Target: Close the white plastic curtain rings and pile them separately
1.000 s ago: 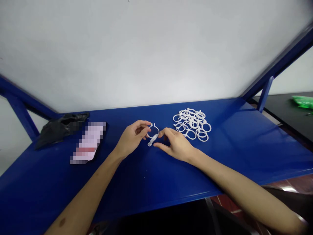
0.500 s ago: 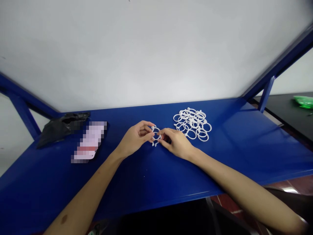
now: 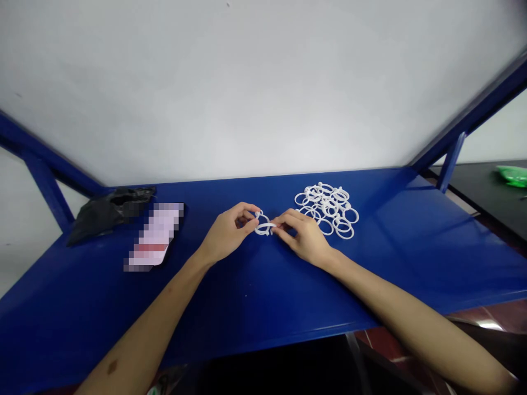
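Observation:
Over the middle of the blue shelf, my left hand (image 3: 231, 229) pinches a white plastic curtain ring (image 3: 256, 229) between thumb and fingertips. My right hand (image 3: 307, 236), fingers also closed, grips the right side of a white ring at the same spot. The held pieces overlap, so I cannot tell whether they are linked or where one ends; small knobbed ends show near my left fingertips. Beyond my right hand lies a loose pile of several white rings (image 3: 325, 227) of the same sort.
The blue shelf (image 3: 230, 323) runs back to a pale wall (image 3: 263, 99). On the left lie a phone-like slab with a blurred screen (image 3: 156, 233) and a crumpled black plastic bag (image 3: 93, 219). Blue braces (image 3: 450, 159) stand at both sides. A green packet (image 3: 513, 175) sits on a dark surface at right.
My right hand has drawn slightly right and turned its ring flatter; the knobbed ends that hung below now sit higher, close to the right fingertips. My left hand keeps its pinch.

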A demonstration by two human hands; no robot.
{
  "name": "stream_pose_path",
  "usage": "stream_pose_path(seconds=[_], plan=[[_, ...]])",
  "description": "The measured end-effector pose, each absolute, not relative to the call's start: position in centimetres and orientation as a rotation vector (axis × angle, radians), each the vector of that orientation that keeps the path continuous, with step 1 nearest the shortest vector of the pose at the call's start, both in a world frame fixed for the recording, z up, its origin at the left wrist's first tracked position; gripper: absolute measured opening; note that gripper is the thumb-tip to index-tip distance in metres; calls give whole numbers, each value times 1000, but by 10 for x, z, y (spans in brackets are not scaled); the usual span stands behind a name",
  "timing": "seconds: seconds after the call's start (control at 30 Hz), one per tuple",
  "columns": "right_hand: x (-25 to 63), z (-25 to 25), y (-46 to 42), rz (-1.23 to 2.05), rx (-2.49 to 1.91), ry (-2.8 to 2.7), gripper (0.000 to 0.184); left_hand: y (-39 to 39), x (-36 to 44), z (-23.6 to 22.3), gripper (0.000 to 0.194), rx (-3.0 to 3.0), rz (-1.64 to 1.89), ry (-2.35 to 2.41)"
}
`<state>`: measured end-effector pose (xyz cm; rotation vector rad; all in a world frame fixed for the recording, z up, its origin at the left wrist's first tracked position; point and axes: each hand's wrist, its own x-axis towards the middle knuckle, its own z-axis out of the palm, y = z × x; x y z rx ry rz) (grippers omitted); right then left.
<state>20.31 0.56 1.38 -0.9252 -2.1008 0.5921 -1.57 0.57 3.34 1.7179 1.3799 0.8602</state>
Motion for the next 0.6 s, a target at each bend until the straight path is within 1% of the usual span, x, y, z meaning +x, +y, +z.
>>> stream_pose_path(seconds=[0.27,0.4,0.5,0.6], plan=[[206,15,8,532,-867,-2064,8,11,-21,29,27,1781,808,1462],[208,16,8,447,-822,-2046,6,14,-24,23,29,1949,702,1659],[212,15,8,358,-831,-2109,11,15,-24,23,30,2137,767,1903],[216,17,6,217,-903,-2233,19,12,-20,28,31,2104,897,1840]])
